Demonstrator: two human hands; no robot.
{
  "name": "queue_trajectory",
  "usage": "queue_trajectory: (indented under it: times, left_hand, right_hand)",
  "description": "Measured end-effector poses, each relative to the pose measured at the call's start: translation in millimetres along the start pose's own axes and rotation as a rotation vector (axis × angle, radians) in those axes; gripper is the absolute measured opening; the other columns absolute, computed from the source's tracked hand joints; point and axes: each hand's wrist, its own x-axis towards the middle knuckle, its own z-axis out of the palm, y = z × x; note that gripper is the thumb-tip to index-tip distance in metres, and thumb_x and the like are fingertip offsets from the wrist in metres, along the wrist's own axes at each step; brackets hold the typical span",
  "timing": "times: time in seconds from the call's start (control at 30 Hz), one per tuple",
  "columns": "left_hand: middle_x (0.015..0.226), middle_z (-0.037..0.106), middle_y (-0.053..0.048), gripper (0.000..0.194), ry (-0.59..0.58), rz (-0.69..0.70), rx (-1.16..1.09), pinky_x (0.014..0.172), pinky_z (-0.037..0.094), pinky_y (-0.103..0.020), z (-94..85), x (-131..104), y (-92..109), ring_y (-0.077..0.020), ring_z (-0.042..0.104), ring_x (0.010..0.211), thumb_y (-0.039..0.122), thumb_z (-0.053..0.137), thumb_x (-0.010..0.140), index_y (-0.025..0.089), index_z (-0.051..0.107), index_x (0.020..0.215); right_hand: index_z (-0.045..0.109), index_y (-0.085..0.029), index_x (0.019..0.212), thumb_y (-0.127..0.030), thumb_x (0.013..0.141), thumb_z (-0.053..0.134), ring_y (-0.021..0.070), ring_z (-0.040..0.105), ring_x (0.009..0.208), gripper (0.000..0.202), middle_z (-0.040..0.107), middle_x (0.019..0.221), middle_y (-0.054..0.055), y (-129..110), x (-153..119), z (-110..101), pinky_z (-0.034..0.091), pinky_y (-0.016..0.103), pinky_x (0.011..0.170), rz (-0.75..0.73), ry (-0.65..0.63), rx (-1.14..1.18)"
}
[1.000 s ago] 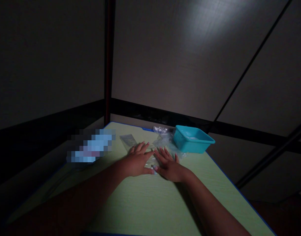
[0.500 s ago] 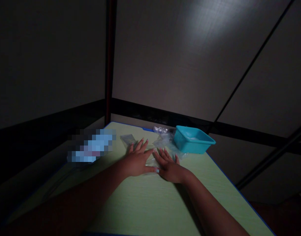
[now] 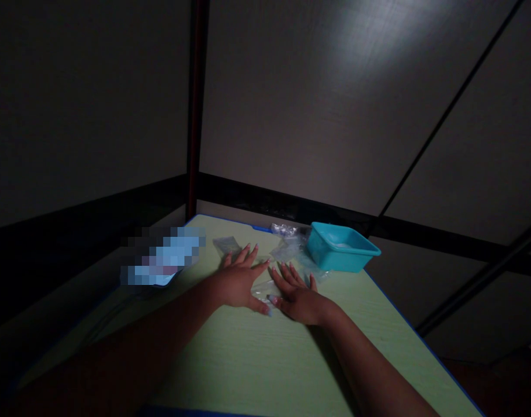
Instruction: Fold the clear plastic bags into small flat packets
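My left hand point(image 3: 239, 284) lies flat with its fingers spread, palm down over the table. Beside it, my right hand point(image 3: 300, 295) is also palm down, fingers apart. A clear plastic bag point(image 3: 265, 288) shows in the gap between the two hands, partly covered by them. Just beyond my left fingertips is another flat clear plastic bag point(image 3: 225, 244). Several more crumpled clear bags point(image 3: 288, 249) lie past my right fingertips, up against a turquoise plastic basket point(image 3: 339, 258).
The pale green table point(image 3: 248, 359) has a blue edge. At its left stands a pixelated light-blue object point(image 3: 167, 258), with what looks like a cable below it. A blue item point(image 3: 262, 229) and shiny plastic point(image 3: 284, 229) sit at the back edge. Dark walls rise behind.
My left hand has shifted slightly left, and its thumb has come away from my right thumb. More of the bag between them shows. My right hand has barely moved.
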Motion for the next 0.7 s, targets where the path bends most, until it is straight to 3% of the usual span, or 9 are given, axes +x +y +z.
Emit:
queue_trajectory:
  times: [0.1,0.17,0.23,0.33,0.4,0.57,0.7]
  left_hand:
    - [0.146,0.016,-0.013,0.065,0.180,-0.007,-0.042,0.099,0.014,-0.058,-1.3,3.3,6.1,-0.0328,0.009,0.133,0.064,0.037,0.079,0.029,0.031,0.134]
    - [0.140,0.030,-0.012,0.053,0.310,-0.005,-0.064,0.100,0.021,-0.052,-4.6,4.5,10.9,-0.0308,0.020,0.129,0.057,0.037,0.083,0.025,0.043,0.125]
    - [0.131,0.040,-0.011,0.048,0.388,0.042,-0.085,0.099,0.026,-0.047,-8.9,3.5,15.5,-0.0291,0.029,0.123,0.053,0.045,0.081,0.022,0.049,0.117]
    - [0.127,0.041,-0.010,0.057,0.355,0.200,-0.105,0.098,0.028,-0.045,-13.3,-1.5,22.2,-0.0290,0.030,0.119,0.056,0.058,0.070,0.023,0.050,0.116]
    - [0.132,0.036,-0.009,0.069,0.288,0.310,-0.107,0.100,0.026,-0.047,-13.1,-5.4,26.2,-0.0309,0.027,0.122,0.062,0.062,0.062,0.026,0.048,0.119]
    - [0.137,0.034,-0.009,0.081,0.152,0.420,-0.110,0.102,0.021,-0.047,-4.1,-9.4,29.2,-0.0322,0.026,0.125,0.068,0.062,0.056,0.028,0.045,0.124]
    - [0.138,0.034,-0.008,0.066,0.133,0.398,-0.079,0.102,0.022,-0.047,1.8,-8.9,25.6,-0.0307,0.026,0.127,0.055,0.062,0.068,0.029,0.044,0.125]
  right_hand:
    - [-0.001,-0.037,0.138,-0.056,0.087,0.021,0.0266,-0.011,0.133,0.060,-0.006,0.147,-0.001,5.1,0.0,-0.7,-0.009,0.063,0.095,0.004,0.075,0.021]
    - [0.006,-0.035,0.139,-0.052,0.089,0.018,0.0270,-0.004,0.134,0.055,0.003,0.148,0.000,12.4,1.6,-3.6,-0.007,0.062,0.097,0.042,0.188,0.033]
    - [0.020,-0.029,0.139,-0.047,0.090,0.022,0.0279,0.011,0.133,0.053,0.021,0.145,0.005,22.4,4.1,-8.7,0.004,0.057,0.101,0.106,0.330,0.022]
    - [0.050,-0.016,0.122,-0.041,0.089,0.028,0.0268,0.043,0.116,0.047,0.052,0.122,0.015,40.1,6.3,-18.9,0.030,0.039,0.094,0.245,0.483,-0.027]
    - [0.060,-0.013,0.108,-0.041,0.089,0.026,0.0260,0.054,0.099,0.048,0.061,0.105,0.017,52.1,5.3,-25.2,0.039,0.034,0.081,0.377,0.503,-0.062]
    - [0.062,-0.012,0.106,-0.040,0.086,0.032,0.0284,0.060,0.089,0.046,0.063,0.101,0.021,76.7,-0.3,-30.2,0.042,0.036,0.070,0.676,0.394,-0.087]
    - [0.061,-0.013,0.109,-0.041,0.084,0.034,0.0309,0.059,0.094,0.047,0.061,0.106,0.021,84.3,-1.4,-25.6,0.044,0.038,0.072,0.721,0.344,-0.061]
